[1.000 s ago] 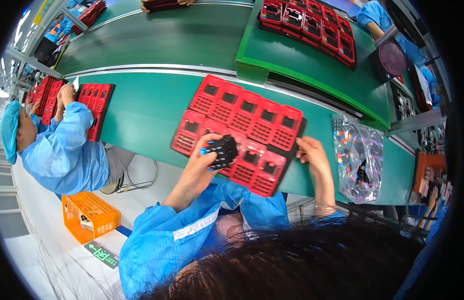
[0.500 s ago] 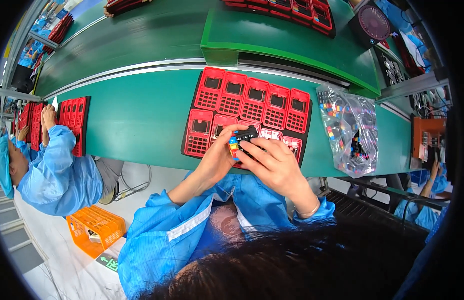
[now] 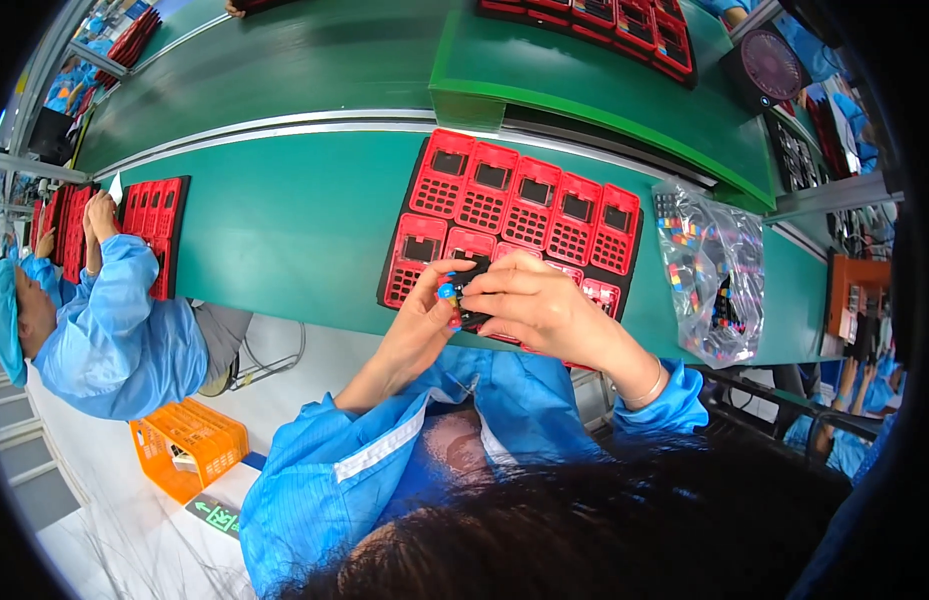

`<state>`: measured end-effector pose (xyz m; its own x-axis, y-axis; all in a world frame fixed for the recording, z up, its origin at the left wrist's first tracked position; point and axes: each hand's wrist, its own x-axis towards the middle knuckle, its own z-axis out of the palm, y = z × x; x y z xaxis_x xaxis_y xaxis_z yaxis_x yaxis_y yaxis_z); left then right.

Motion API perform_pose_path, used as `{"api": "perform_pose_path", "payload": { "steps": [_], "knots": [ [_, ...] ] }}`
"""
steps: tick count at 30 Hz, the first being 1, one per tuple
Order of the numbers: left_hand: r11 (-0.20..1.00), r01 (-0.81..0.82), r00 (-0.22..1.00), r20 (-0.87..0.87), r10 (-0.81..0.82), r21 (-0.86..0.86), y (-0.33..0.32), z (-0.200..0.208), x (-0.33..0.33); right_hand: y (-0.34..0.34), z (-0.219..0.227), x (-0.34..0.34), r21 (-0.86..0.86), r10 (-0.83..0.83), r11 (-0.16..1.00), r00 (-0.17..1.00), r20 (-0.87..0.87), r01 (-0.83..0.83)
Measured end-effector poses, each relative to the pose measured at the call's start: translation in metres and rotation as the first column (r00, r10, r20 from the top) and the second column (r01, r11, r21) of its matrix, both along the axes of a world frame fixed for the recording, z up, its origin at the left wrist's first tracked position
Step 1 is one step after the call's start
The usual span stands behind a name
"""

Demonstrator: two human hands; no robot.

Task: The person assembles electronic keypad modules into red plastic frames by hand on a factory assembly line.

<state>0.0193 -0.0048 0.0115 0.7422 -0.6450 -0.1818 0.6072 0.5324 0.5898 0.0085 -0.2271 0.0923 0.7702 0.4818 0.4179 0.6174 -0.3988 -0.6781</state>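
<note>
Both of my hands are together over the near row of a black tray (image 3: 393, 222) of red plastic housings (image 3: 487, 186). Between them is a small black keypad piece with blue, yellow and red keys (image 3: 447, 291), mostly hidden by fingers. My left hand (image 3: 418, 318) pinches it along the coloured side. The fingers of my right hand (image 3: 544, 306) close on its black side. Each housing has a window opening and a grid of key holes. Some housings in the near row are covered by my hands.
A clear plastic bag (image 3: 719, 290) with several colourful keypad pieces lies right of the tray. Beyond stands a green raised shelf (image 3: 594, 120) bearing more red housings (image 3: 609, 25) and a dark fan (image 3: 767, 65). A co-worker (image 3: 104, 320) sits at left, near an orange crate (image 3: 190, 447).
The whole view has shifted, so the tray and bag appear farther right. My right hand has turned and its fingers now cover more of the keypad piece, whose coloured side is tilted differently.
</note>
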Motion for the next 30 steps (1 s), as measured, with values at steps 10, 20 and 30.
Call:
{"api": "perform_pose_path", "payload": {
  "steps": [10, 20, 30],
  "knots": [
    [0.993, -0.09, 0.985, 0.154, 0.077, 0.078, 0.013, -0.011, 0.008, 0.013, -0.011, 0.036, 0.11, 0.035, 0.994, 0.99, -0.135, -0.02],
    [0.981, -0.087, 0.996, 0.02, 0.085, 0.175, 0.019, -0.002, 0.003, 0.02, -0.034, 0.097, 0.306, -0.334, 0.83, 0.854, -0.399, 0.467],
    [0.982, -0.016, 1.0, 0.025, 0.011, 0.19, 0.019, 0.0, -0.004, 0.034, -0.081, 0.124, -0.049, -0.482, 0.876, 0.874, -0.055, 0.48]
  ]
}}
